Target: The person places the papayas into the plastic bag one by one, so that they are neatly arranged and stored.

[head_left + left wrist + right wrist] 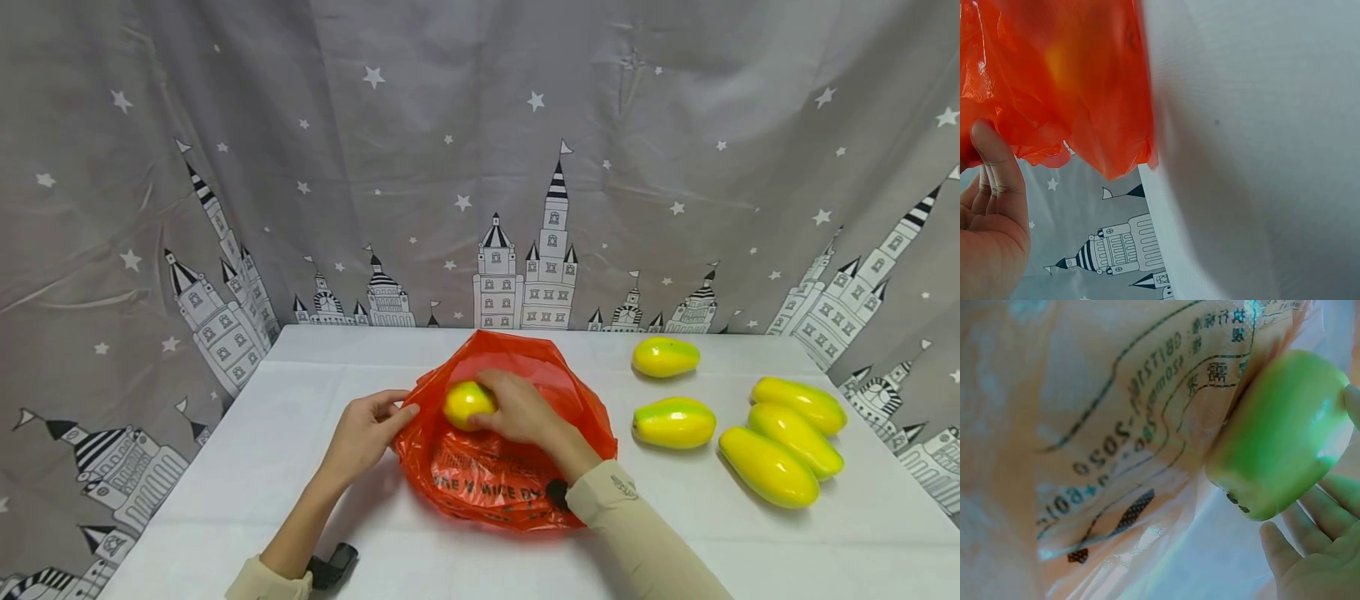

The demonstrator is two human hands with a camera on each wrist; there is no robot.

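A red plastic bag (495, 483) stands with its mouth spread in the middle of the table. On its left side, my left hand (367, 433) pinches the rim between thumb and fingers; the left wrist view shows that hand (997, 212) at the bag's edge. My right hand (521, 408) reaches into the mouth and grips a yellow papaya (468, 405) there. Seen from the right wrist, this papaya (1279, 437) looks green, with small dark marks at one end, and lies against the printed bag wall (1122, 425). Part of the right palm (1329, 569) shows below it.
Right of the bag, a papaya (666, 357) lies at the back and another papaya (675, 423) in front of it. Farther right, three more lie side by side, the nearest papaya (768, 467) in front. A grey castle-print curtain (420, 167) hangs behind the white table (247, 467).
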